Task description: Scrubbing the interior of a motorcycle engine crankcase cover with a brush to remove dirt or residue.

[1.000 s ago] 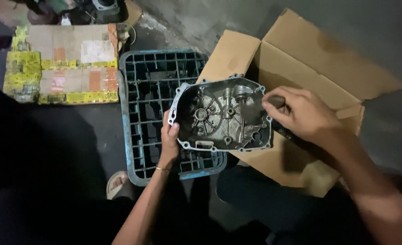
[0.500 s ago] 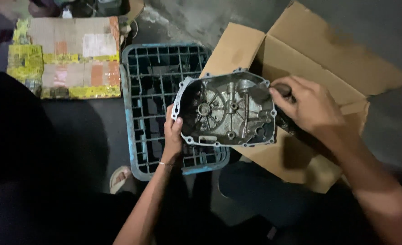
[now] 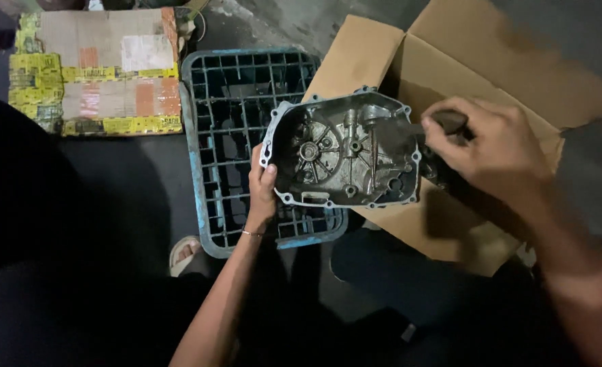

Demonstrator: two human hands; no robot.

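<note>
Left hand [image 3: 261, 194] has its grip closed on the lower-left rim of a grey metal engine cover [image 3: 345, 151], thumb over the flange. Cover is held up in the air, open inner side facing the camera: ribs, bosses and bolt lugs around the edge all visible. It sits above the right part of the blue plastic crate [image 3: 216, 136] and the left edge of the open cardboard box [image 3: 464, 81].

Right hand [image 3: 494, 153] is at the cover's right edge, fingers pinched on a small dark object [image 3: 449, 122]; too blurred to tell what it is. Grip clenched on that object, which lies just beside or touching the cover's upper-right side; cannot tell which.

Crate is a grid type, lying on the dark floor [image 3: 145, 177]. Box flaps are spread open to the right of the crate, under the right hand.

Upper left: a flat cardboard package [image 3: 97, 71] with yellow tape bands, just beside the crate's left wall. A sandalled foot [image 3: 182, 253] shows near the crate's lower-left corner.
</note>
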